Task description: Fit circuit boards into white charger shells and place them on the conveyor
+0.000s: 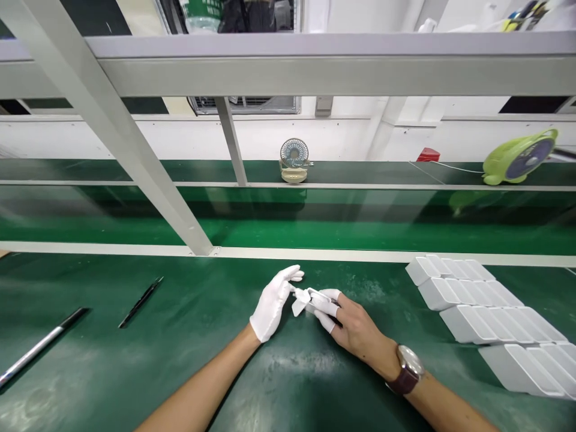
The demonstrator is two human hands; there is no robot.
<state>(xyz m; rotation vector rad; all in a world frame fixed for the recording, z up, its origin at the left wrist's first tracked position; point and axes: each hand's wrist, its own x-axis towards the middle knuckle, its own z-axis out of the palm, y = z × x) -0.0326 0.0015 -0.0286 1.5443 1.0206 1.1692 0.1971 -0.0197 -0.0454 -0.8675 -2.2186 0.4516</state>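
In the head view, a small white plastic part [302, 300] is pinched between the gloved left hand [273, 304] and the finger-cotted right hand [348, 321], low over the green bench [135, 372]. Its shape is largely hidden by the fingers; each grip is pressed onto it.

No legible text, brand, number or sign appears anywhere in this view. At the far top, a green-and-white container [203, 13] behind the overhead rail carries white printed characters, too small and cut off to read. The watch [408, 367] on the right wrist shows a dial whose markings cannot be made out. The white boxes [490, 321] stacked at the right of the green tabletop [135, 372] bear no readable print, and neither do the two small fans [294, 159] on the far ledge.
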